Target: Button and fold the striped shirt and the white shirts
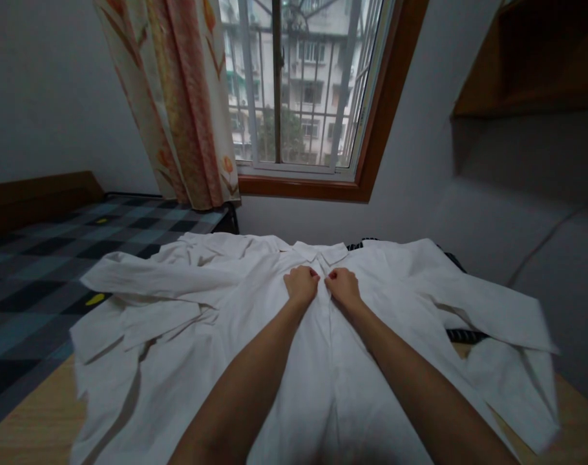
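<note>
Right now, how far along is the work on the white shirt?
Done: the shirt lies spread front-up on the table. In hand: the left hand and right hand pinch its front edges together just below the collar. Left: both sleeves lie spread and rumpled, and nothing looks folded yet.

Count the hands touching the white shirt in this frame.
2. The left hand and the right hand sit side by side, closed on the white shirt just below its collar. No other hands are in view.

Left hand point(301, 284) and right hand point(343, 286) – both fisted – pinch the white shirt point(274, 361) below its collar point(320, 252).
</note>
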The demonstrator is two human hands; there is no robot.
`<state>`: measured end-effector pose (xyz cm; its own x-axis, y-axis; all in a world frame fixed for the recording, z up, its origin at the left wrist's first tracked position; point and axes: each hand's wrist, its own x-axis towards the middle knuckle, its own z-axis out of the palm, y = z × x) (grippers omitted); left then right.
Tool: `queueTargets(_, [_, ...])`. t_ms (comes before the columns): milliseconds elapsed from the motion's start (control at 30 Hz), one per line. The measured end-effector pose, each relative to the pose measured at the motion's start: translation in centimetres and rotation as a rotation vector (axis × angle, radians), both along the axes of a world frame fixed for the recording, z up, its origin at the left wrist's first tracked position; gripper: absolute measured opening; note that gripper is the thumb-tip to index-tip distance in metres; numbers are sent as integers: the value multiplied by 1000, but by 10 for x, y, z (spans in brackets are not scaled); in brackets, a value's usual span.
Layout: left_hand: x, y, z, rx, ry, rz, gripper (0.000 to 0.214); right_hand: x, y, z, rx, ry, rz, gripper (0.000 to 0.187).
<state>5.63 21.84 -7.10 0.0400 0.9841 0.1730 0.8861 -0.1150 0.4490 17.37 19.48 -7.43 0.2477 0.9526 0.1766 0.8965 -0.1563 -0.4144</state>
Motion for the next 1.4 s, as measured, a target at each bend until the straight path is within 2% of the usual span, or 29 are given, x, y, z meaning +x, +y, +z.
queueTargets(100, [0,-3,4,4,32,-21,20,7,6,-11,24,130,-20,26])
queueTargets(233, [4,-11,4,97,140,-65,21,10,7,-23,179,444,-11,24])
queueTargets(300, [6,-13,3,86,126,-86,21,10,6,-26,224,541,28,22])
queueTargets(533, [4,-4,6,-104,-153,-63,19,11,4,-29,242,603,103,23])
queueTargets(667, [3,-3,10,-173,-221,-47,19,11,2,-28,257,632,106,23])
queueTargets(900, [5,-4,8,-208,-261,-14,19,10,0,-25,276,813,137,18])
queueTargets(1067, [4,2,-1,-189,-389,-24,15,14,4,-24,205,1041,174,17])
queueTargets(1233, [4,7,-9,-225,-478,-69,11,19,8,-25,134,1112,200,17])
queueTargets(1400, [2,9,-10,-252,-520,-99,11,16,8,-29,141,1062,184,15])
